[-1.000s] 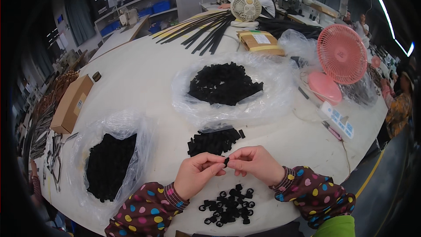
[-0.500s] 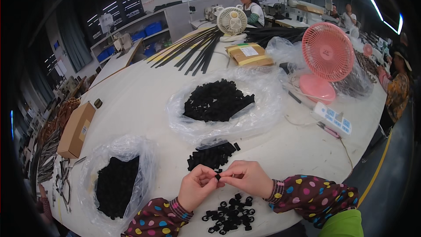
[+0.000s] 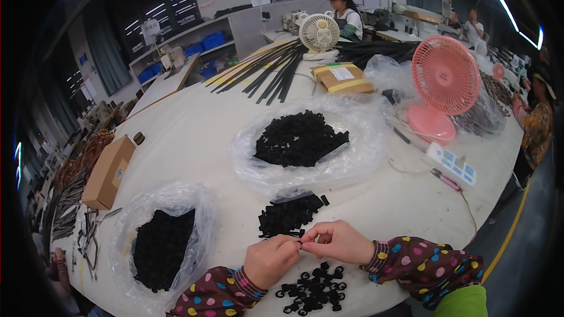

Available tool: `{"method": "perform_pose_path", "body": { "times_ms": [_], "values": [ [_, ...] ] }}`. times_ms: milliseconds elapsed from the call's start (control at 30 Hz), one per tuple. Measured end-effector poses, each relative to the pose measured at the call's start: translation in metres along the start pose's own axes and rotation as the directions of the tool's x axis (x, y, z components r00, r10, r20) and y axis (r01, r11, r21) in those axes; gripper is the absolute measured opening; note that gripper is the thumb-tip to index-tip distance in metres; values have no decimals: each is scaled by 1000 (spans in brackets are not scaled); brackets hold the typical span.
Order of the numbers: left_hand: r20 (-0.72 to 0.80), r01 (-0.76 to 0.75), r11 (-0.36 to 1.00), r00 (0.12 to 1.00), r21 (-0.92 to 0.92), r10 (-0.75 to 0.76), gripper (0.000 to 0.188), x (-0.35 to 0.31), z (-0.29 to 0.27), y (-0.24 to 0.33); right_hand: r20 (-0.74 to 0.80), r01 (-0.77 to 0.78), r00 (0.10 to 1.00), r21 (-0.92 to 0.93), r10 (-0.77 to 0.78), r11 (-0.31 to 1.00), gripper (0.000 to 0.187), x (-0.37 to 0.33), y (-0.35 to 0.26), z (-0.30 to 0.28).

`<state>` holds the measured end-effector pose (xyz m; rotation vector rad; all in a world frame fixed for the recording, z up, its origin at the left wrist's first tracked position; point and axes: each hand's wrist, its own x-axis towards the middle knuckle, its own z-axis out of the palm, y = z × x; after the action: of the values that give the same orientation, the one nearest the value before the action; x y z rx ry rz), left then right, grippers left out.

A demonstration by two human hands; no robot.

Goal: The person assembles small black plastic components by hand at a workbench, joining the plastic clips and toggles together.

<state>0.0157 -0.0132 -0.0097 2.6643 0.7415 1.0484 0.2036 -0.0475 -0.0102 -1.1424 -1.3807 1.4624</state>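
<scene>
My left hand [image 3: 271, 262] and my right hand [image 3: 341, 243] meet fingertip to fingertip over the near part of the table. Between their pinched fingers sits a small black strip piece [image 3: 300, 243], mostly covered by the fingers, so its exact shape cannot be made out. Just beyond the hands lies a loose heap of short flat black pieces [image 3: 288, 216]. Closer to me, below my hands, small black loops [image 3: 312, 291] are scattered in a pile.
Open clear plastic bags hold black pieces, one beyond the heap [image 3: 247, 170] and one at left [image 3: 202, 223]. A cardboard box [image 3: 108, 173], a pink fan [image 3: 445, 76], a white power strip [image 3: 451, 163], pink-handled snips [image 3: 446, 180] and long black strips [image 3: 273, 70] surround the work area.
My left hand has turned so its knuckles face up more, and the black piece is now more covered by fingers. The whole view has shifted slightly.
</scene>
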Motion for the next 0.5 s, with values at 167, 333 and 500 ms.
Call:
{"method": "perform_pose_path", "body": {
  "times_ms": [167, 333, 500],
  "values": [
    [134, 296, 849, 955, -438, -263, 13, -1, 3, 3, 12, 38, 999, 44, -38, 998, 10, 0, 10, 4],
    [721, 685, -236, 616, -689, -318, 14, 9, -8, -10, 117, -98, 990, 133, 82, 986, 5, -2, -2, -5],
    [859, 806, -300, 488, -511, -152, 17, 2, -4, -17, 296, -91, 954, 111, 54, 990, 6, -1, 3, -8]
  ]
}}
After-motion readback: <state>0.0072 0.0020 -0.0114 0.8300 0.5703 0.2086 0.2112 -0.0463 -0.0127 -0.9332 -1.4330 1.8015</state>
